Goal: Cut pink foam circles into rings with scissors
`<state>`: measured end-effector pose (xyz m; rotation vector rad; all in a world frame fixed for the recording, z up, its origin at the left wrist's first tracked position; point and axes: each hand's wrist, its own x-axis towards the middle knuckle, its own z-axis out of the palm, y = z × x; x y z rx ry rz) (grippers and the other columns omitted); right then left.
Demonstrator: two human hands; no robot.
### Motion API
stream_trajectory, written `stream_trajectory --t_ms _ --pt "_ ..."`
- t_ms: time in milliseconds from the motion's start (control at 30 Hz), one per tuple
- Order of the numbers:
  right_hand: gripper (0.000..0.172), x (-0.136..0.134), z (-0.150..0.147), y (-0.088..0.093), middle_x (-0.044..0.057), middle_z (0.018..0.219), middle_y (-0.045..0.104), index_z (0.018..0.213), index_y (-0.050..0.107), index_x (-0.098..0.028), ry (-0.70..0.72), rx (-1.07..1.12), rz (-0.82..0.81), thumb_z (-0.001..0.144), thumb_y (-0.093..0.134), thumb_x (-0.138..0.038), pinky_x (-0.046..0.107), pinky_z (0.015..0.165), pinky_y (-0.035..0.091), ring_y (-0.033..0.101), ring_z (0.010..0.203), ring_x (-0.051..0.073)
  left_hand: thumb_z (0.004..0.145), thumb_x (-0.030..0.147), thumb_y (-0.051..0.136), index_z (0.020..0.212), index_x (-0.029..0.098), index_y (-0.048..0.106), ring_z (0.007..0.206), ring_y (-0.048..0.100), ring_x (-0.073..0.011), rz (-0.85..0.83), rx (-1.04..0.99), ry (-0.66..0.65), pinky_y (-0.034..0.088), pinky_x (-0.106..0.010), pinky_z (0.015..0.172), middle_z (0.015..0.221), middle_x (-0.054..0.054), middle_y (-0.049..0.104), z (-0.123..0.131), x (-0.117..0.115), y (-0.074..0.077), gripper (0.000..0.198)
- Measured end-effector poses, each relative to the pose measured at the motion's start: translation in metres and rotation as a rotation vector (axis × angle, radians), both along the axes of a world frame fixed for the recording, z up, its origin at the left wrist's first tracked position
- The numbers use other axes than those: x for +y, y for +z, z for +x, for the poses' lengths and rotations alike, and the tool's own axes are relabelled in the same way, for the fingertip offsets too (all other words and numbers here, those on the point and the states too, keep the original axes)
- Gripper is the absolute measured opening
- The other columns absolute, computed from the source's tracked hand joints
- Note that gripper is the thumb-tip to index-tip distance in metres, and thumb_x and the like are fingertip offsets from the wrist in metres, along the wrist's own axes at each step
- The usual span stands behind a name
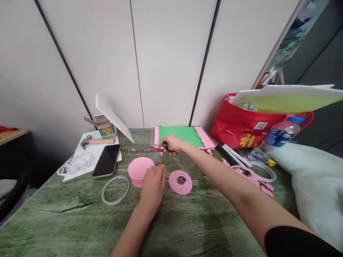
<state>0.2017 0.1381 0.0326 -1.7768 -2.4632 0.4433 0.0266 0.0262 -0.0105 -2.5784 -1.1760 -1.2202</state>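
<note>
a person's left hand [153, 184] rests palm down, fingers outstretched, at the right side of overlapping round pink paper discs [139, 167], left of center on a green wood-grained counter [203, 225]. the right hand [173, 143], stretched toward the counter's far edge, is wrapped around a black-handled tool [166, 146], largely hidden, beside a rectangular green paper sheet [184, 135]. flat pink paper rings [173, 184] lie just right of the left hand; toward the counter's left edge sits a pale circular tape roll [104, 193] near a black-screened smartphone [106, 160].
</note>
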Motion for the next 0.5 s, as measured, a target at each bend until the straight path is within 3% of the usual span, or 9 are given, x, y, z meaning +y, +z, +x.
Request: stream_trajectory --t_ms 333,500 --pt "0.025 0.008 -0.004 0.001 0.006 0.103 0.06 0.11 0.053 -0.015 -0.061 -0.023 -0.269 0.089 0.051 -0.027 0.034 0.068 0.053 0.062 0.081 0.017 0.083 0.011 0.042 0.095 0.013 0.057 0.071 0.058 -0.021 -0.016 0.012 0.006 0.048 -0.034 0.063 0.075 -0.008 0.064 -0.001 0.002 -0.003 0.019" --pt "0.026 0.013 -0.011 0.003 0.007 0.108 0.058 0.112 0.053 -0.015 -0.077 -0.067 -0.392 0.088 0.052 -0.027 0.037 0.073 0.052 0.061 0.088 0.019 0.083 0.01 0.043 0.096 0.013 0.057 0.071 0.057 -0.0212 -0.024 0.013 0.016 0.048 -0.034 0.063 0.075 -0.008 0.065 -0.002 0.002 -0.002 0.02"
